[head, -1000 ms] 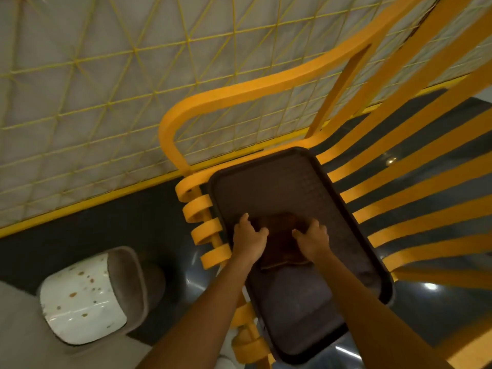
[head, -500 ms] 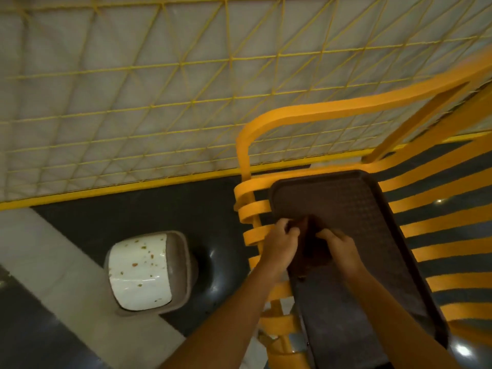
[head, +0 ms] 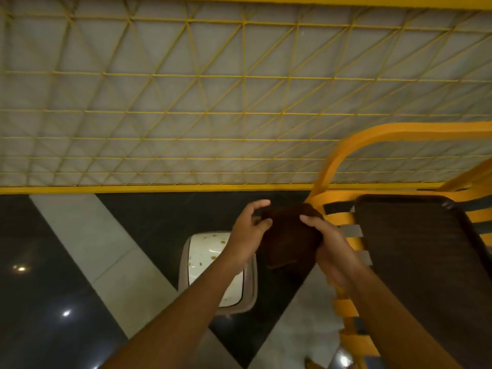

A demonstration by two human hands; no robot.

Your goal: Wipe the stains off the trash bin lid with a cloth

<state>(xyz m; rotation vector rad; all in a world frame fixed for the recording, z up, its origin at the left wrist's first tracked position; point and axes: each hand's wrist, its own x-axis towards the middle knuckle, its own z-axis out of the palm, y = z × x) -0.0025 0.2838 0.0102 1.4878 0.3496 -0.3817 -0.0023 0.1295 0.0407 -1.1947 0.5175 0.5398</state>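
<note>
A wall panel crossed by a yellow wire grid point(head: 186, 102) fills the upper half of the view, and below it lies a glossy black floor point(head: 53, 302) cut by a pale diagonal stripe point(head: 87, 243). On that floor, left of centre, stands the trash bin with its white lid point(head: 205, 251) facing up; brown stains speckle the lid, and its right part is hidden behind the left forearm. The left hand point(head: 247, 235) is held above the bin, thumb and fingers pinched on the left edge of a dark brown cloth point(head: 290, 235). The cloth hangs in the air between both hands, clear of the lid. The right hand point(head: 327, 246) clamps its right side, fingers curled over the top edge. Further right stands a yellow slatted chair point(head: 343, 218) with a curved armrest, and a dark brown textured tray point(head: 415, 249) rests on its seat.
</note>
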